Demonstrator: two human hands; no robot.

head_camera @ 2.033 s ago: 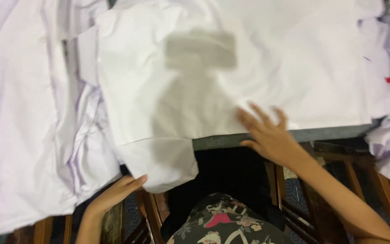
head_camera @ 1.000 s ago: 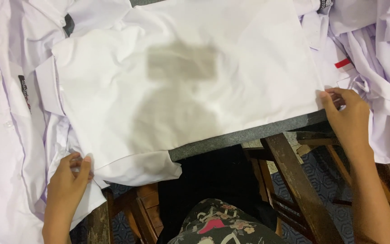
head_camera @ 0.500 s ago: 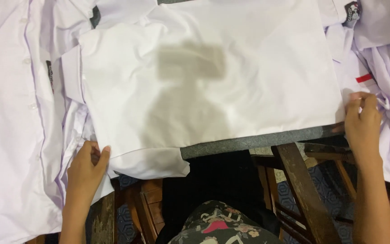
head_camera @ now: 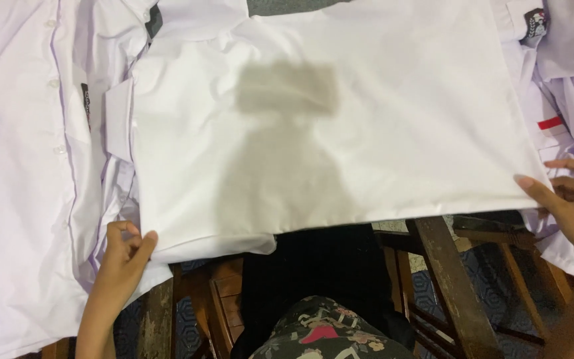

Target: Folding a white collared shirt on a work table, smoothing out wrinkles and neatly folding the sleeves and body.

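White cotton fills the middle of the view: a folded shirt (head_camera: 367, 133) lies flat on the tabletop (head_camera: 287, 6), its near edge hanging just over the near side, and a grey shadow falls across its centre. The left hand (head_camera: 124, 256) sits at the shirt's near left corner, thumb and fingers pinched together on the folded sleeve edge that pokes out below the body of the garment. The right hand (head_camera: 569, 196) is at the near right corner, fingers spread apart and curled, the thumb tip touching the shirt's edge; I cannot tell whether it actually grips the cloth. So the shirt lies between the two hands and beyond them, stretching away to the far side.

To the left, a buttoned white shirt (head_camera: 28, 199) lies lengthwise, its button row running near to far, and it overlaps further white cloth tucked under the folded shirt's left edge. To the right, a heap of white garments (head_camera: 573, 86) lies beside and partly under the right hand, one showing a small red stripe (head_camera: 551, 123) and another a dark badge (head_camera: 534, 23) at the far right corner.

Below the shirt's near edge, dark wooden frame pieces (head_camera: 453, 286) show, and the person's lap in flowered fabric (head_camera: 327, 336) sits nearest of all.
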